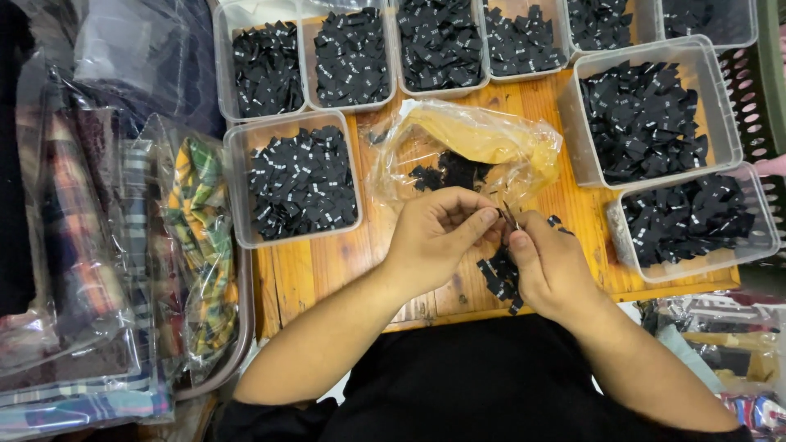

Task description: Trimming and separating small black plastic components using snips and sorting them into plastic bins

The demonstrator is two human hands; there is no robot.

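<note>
Your left hand [438, 237] and right hand [550, 266] pinch one small black label [509, 216] together over the wooden board [327, 270]. Many tubs [237, 188] are already full, but a loose label pile [499, 278] waits under your right hand.

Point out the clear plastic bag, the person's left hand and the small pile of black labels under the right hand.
Clear plastic bag [483, 135], head view, crumpled upper side.
Left hand [434, 233], head view, back of hand.
Black labels [497, 277], head view, pile's middle.

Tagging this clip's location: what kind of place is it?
Probably a garment workshop's label-sorting bench: clear plastic tubs of small black woven labels, bagged plaid fabric, and both hands pinching a label.
</note>
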